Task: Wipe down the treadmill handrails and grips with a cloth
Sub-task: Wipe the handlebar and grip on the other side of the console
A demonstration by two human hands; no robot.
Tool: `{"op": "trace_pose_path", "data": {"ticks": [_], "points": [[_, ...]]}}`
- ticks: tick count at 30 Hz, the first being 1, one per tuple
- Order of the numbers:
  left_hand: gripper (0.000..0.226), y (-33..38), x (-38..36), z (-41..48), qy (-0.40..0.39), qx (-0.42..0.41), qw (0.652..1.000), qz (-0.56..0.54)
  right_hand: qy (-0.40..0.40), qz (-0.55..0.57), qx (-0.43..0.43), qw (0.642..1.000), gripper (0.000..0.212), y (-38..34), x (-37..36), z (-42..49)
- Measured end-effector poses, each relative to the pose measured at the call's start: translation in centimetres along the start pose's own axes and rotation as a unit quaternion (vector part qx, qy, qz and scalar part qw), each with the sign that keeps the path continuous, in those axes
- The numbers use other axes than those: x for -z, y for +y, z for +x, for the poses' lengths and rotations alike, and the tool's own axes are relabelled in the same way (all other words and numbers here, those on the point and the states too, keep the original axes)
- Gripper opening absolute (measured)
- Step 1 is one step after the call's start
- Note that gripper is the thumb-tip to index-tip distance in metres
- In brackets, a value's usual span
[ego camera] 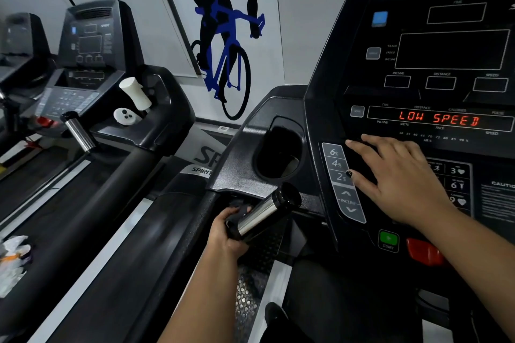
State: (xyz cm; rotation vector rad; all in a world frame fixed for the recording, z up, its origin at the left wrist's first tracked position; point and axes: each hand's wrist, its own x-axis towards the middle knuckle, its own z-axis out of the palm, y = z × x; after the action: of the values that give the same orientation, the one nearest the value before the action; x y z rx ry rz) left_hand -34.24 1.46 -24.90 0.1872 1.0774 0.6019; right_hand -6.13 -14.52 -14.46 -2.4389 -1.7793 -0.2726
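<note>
The treadmill's chrome pulse grip slants up toward the console. My left hand is closed round the grip's lower black end, with a dark cloth bunched between fingers and grip. The padded side handrail runs down to the lower left. My right hand lies flat on the console's keypad, fingers spread, beside the incline buttons. The panel under that palm is black; I cannot tell whether any cloth lies there. The display reads LOW SPEED.
A cup holder sits left of the console. A green start button and red stop key are below my right wrist. The neighbouring treadmill holds a white bottle and controller. Crumpled white material lies far left.
</note>
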Motion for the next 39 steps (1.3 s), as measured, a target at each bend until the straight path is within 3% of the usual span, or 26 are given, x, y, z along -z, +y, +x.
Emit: {"op": "trace_pose_path", "data": {"ticks": [8,13,19,25,30,35,39], "points": [[0.018,0.6,-0.3,0.4,0.070,0.019,0.989,0.126,-0.001,-0.007,-0.003,1.000,0.062,-0.1,0.0,0.1],[0.036,0.6,-0.3,0.1,0.027,0.003,0.999,0.046,0.001,-0.004,-0.006,1.000,0.063,-0.1,-0.1,0.2],[0.023,-0.1,-0.2,0.1,-0.006,-0.028,0.998,-0.059,0.008,-0.001,-0.005,1.000,0.062,-0.1,-0.1,0.2],[0.025,-0.6,-0.6,-1.5,0.039,-0.035,0.998,0.045,0.015,-0.001,-0.002,1.000,0.062,-0.1,-0.2,0.1],[0.021,-1.9,-1.4,-3.6,0.039,-0.040,0.998,0.019,0.016,0.001,0.005,1.000,0.062,-0.1,-0.3,0.0],[0.040,-2.7,-1.4,-5.1,0.012,0.005,1.000,-0.014,0.018,-0.002,0.006,1.000,0.062,0.0,-0.5,0.0],[0.044,-1.8,-0.8,-4.6,0.034,0.021,0.999,0.014,0.017,-0.001,0.007,1.000,0.062,0.0,-0.5,0.0]]}}
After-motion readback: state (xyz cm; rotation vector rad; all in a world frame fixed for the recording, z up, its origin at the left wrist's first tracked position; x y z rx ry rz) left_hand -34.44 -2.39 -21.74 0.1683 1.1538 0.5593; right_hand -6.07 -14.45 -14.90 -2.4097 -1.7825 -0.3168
